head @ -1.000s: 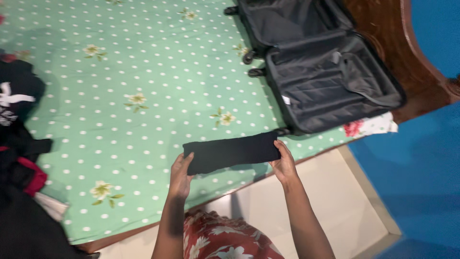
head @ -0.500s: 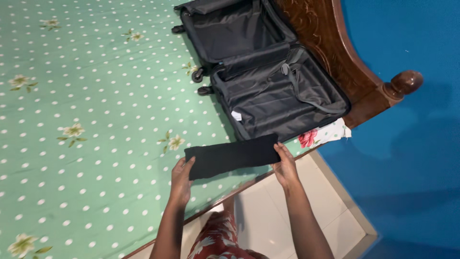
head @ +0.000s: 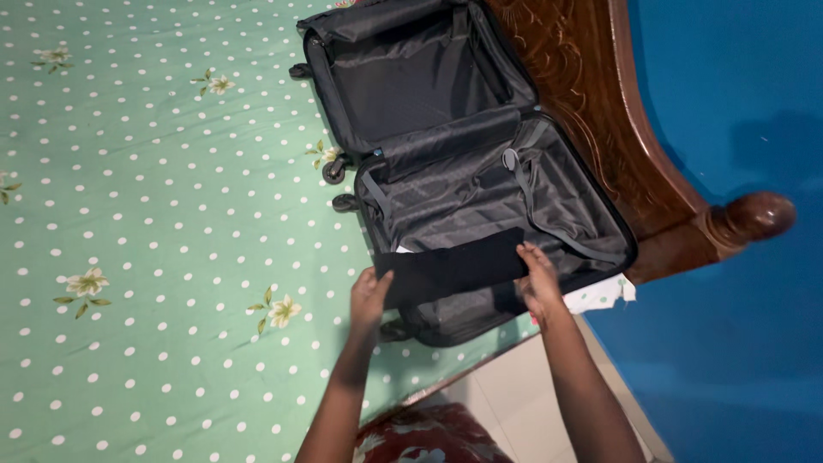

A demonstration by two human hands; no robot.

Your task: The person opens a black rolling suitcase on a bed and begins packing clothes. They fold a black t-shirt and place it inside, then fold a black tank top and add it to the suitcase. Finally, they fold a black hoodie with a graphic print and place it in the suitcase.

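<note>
Head view, hands: the left hand (head: 370, 296) grips the left end of a folded black cloth (head: 453, 266), thumb on top and the other fingers tucked under it, so those are hidden. The right hand (head: 540, 279) holds the right end, its fingers pressed together over the cloth's edge and curled around it.

Head view, cloth: a long, narrow, flat-folded black strip, held level between the two hands. It hangs over the near half of the suitcase, just above the lining; whether it touches the lining I cannot tell.

Head view, suitcase: an open black suitcase (head: 480, 77) lies flat on the bed, both halves showing dark grey lining. The far half is bare inside. The near half has packing straps (head: 536, 201) crossing it with a small round buckle. Two wheels (head: 339, 184) stick out on its left side, toward the middle of the bed.

Head view, bed: a green sheet (head: 154, 214) with white dots and pale flowers covers the mattress. A carved brown wooden bed frame (head: 617, 129) runs along the right of the suitcase, ending in a rounded knob. A corner of white cloth with dots peeks out beside the suitcase's near right corner.

Head view, surroundings: a blue wall (head: 737, 86) stands behind the frame, pale floor tiles (head: 506, 411) lie below the bed's edge, and red flowered clothing (head: 420, 433) shows between the person's forearms.
</note>
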